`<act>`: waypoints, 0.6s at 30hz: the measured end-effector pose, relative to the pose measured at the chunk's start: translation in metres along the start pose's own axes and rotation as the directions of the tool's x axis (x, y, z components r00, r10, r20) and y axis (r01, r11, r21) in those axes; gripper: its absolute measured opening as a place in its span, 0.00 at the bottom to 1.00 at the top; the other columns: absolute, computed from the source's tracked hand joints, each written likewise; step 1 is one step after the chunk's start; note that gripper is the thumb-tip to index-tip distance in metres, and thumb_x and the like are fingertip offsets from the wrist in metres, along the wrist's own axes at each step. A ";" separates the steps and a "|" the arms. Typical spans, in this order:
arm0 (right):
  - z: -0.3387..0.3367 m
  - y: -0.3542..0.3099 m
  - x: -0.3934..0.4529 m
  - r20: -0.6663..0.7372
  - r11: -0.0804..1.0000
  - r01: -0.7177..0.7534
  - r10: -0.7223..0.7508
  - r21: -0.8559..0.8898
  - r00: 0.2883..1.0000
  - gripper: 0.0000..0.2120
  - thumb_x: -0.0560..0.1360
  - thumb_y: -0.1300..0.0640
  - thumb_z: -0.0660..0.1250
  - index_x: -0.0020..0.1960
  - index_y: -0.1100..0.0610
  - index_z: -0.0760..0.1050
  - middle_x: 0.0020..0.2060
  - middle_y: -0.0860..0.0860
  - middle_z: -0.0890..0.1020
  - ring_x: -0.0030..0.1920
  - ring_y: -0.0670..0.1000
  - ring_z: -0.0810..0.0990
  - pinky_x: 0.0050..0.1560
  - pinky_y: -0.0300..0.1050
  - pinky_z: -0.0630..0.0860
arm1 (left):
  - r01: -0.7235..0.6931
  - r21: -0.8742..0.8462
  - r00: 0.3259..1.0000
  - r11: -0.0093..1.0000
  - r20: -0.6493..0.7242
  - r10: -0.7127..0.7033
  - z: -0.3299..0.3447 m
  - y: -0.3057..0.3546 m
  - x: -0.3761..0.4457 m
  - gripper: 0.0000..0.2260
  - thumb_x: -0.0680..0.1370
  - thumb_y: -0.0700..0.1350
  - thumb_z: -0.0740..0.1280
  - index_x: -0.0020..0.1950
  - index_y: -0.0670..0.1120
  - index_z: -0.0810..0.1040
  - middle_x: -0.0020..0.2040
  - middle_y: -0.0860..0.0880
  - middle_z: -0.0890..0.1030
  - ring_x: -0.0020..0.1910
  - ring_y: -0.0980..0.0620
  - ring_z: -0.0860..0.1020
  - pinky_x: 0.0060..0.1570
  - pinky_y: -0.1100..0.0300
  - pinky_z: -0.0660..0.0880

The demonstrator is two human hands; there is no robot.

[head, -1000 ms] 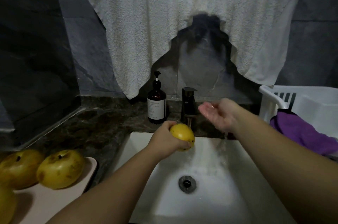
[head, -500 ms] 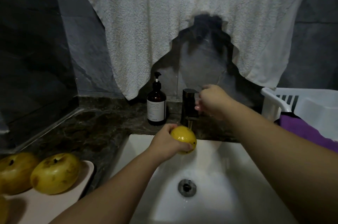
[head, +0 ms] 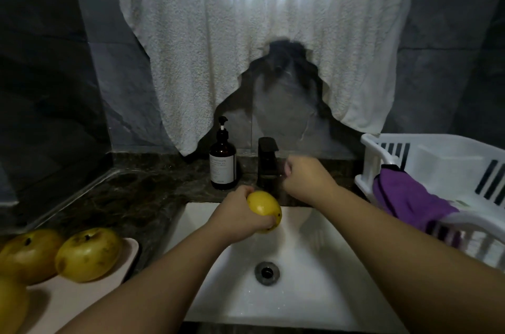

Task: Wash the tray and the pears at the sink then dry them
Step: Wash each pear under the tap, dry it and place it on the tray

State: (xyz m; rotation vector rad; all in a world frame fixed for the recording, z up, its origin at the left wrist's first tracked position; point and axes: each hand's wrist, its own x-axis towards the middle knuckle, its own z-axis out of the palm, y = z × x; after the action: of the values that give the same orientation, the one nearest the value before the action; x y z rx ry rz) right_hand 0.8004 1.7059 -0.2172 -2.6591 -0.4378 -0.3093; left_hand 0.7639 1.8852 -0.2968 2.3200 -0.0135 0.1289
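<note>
Over the white sink (head: 207, 224), held in the left hand (head: 240, 217): yellow pear (head: 263, 206), fingers wrapped around its underside. Just behind, near the black faucet (head: 267, 161): right hand (head: 304, 178), fingers curled into a loose fist, blurred, contents impossible to tell. Left of the faucet: brown pump bottle (head: 223, 163) on the dark stone counter (head: 131, 197). At far left, on a pale tray (head: 82, 298): three more pears, nearest the sink one (head: 87, 257) spotted brown. At right: white plastic basket (head: 437, 150) with purple cloth (head: 410, 200) draped inside. Above, hanging: white towel (head: 205, 60) against dark tiled wall.
</note>
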 end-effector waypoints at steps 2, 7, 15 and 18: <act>0.011 0.016 -0.025 0.230 0.989 0.016 0.019 -0.147 0.973 0.04 0.76 0.61 0.65 0.48 0.55 0.78 0.46 0.50 0.79 0.48 0.54 0.78 0.41 0.43 0.72 | -0.017 0.150 0.997 0.989 0.080 0.005 -0.001 0.004 -0.009 0.49 0.57 0.67 0.75 0.75 0.55 0.66 0.66 0.50 0.72 0.60 0.49 0.76 0.56 0.52 0.79; 0.035 0.040 -0.073 0.559 0.960 0.005 0.158 -0.278 0.814 0.13 0.75 0.58 0.71 0.59 0.50 0.76 0.55 0.48 0.75 0.56 0.54 0.75 0.43 0.38 0.71 | -0.083 0.538 0.984 0.839 0.177 -0.016 0.006 -0.005 -0.034 0.44 0.65 0.66 0.76 0.76 0.54 0.64 0.68 0.49 0.70 0.62 0.44 0.76 0.55 0.51 0.76; 0.013 0.047 -0.100 0.423 0.962 -0.030 0.147 -0.270 0.894 0.12 0.76 0.61 0.67 0.59 0.53 0.74 0.57 0.52 0.71 0.55 0.56 0.74 0.44 0.41 0.71 | -0.115 0.572 0.991 0.812 0.128 0.051 0.002 0.021 -0.045 0.45 0.66 0.62 0.78 0.78 0.53 0.62 0.71 0.47 0.68 0.63 0.44 0.76 0.55 0.51 0.77; -0.008 0.048 -0.106 0.334 0.954 -0.038 0.141 -0.296 0.932 0.16 0.77 0.64 0.62 0.62 0.52 0.77 0.62 0.56 0.74 0.64 0.63 0.74 0.51 0.48 0.76 | -0.178 0.535 0.983 0.826 0.134 0.125 0.004 0.034 -0.047 0.47 0.66 0.61 0.80 0.80 0.56 0.61 0.73 0.48 0.66 0.66 0.44 0.74 0.56 0.51 0.75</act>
State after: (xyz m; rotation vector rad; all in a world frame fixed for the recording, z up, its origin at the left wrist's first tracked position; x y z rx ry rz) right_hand 0.7178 1.6337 -0.2581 -3.0192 -0.4002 0.1518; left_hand 0.7153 1.8576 -0.2792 2.8995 -0.2398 0.1148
